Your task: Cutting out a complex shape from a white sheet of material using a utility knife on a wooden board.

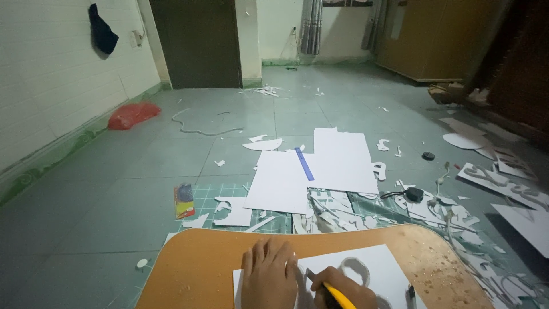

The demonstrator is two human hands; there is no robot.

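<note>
Green tiled floor, paper scraps; colourful flat packet (184, 200) at ten o'clock. Orange board (200, 269): left hand (269, 277) flat, pressing white sheet (383, 269); right hand (343, 289) gripping yellow knife (338, 296) at three o'clock.

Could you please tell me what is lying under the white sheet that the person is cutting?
The white sheet lies on an orange board, pressed flat by the left hand. The right hand holds a yellow knife on it. The board beneath the sheet is covered.
</note>
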